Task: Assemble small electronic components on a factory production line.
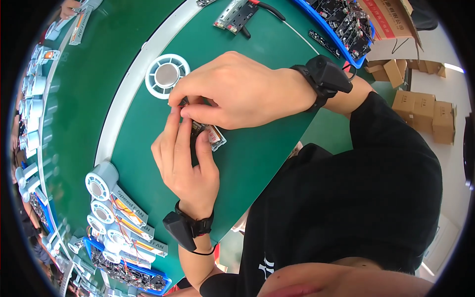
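Observation:
A white handheld fan lies on the green table, its round grille head (pixel 167 76) left of my right hand (pixel 235 91). Beneath my fingers, its opened handle (pixel 216 140) shows a silvery end with a white and orange-red label. My right thumb and forefinger pinch a small dark part at the handle, mostly hidden by the fingers. From below, my left hand (pixel 185 161) closes its fingertips on the same spot, thumb along the handle's dark inside (pixel 198 127). Both hands touch each other there. Each wrist wears a black strapped device.
Several handheld fans (pixel 118 208) with open handles lie at the lower left, beside a blue tray (pixel 163 284) of black parts. Another blue tray (pixel 363 62) of circuit boards stands at the top right. A red-and-black-handled tool (pixel 271 10) lies near a small panel (pixel 235 17). Cardboard boxes (pixel 423 111) stand beyond.

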{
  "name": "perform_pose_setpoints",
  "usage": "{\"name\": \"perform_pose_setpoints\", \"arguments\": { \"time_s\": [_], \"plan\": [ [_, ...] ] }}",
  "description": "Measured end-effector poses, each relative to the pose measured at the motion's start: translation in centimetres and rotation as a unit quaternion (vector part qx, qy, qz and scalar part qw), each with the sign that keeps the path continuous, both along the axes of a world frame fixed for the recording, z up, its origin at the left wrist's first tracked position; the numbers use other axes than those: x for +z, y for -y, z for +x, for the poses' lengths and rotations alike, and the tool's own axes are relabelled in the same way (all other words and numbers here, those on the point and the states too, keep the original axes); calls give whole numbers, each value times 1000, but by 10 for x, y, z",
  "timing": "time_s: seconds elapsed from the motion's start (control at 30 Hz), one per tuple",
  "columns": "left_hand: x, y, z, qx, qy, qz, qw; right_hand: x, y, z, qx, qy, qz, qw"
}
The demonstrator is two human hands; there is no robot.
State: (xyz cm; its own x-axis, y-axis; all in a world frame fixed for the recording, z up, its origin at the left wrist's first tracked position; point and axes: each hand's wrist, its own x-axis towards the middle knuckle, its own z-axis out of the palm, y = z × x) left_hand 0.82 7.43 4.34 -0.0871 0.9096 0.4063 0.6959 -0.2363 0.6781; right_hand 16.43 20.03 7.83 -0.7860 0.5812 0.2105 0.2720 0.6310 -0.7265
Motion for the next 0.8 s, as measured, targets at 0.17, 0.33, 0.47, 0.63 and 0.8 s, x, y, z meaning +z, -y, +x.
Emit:
{"name": "perform_pose_setpoints", "arguments": {
  "time_s": [0.17, 0.33, 0.47, 0.63, 0.8],
  "plan": [
    [-2, -4, -1, -25, -43, 33, 998, -3, 1, 1, -33, -23, 48, 998],
    [-5, -2, -3, -39, -38, 32, 998, -5, -3, 2, 1, -62, 41, 997],
    [-2, -1, -4, -45, -31, 15, 998, 5, -6, 5, 20, -52, -72, 996],
    [-2, -2, -4, -48, -8, 8, 999, 1, -10, 7, 67, -76, 15, 995],
    [-1, -2, -1, -28, 36, -1, 999, -4, -9, 7, 89, -39, 127, 987]
  ]
}}
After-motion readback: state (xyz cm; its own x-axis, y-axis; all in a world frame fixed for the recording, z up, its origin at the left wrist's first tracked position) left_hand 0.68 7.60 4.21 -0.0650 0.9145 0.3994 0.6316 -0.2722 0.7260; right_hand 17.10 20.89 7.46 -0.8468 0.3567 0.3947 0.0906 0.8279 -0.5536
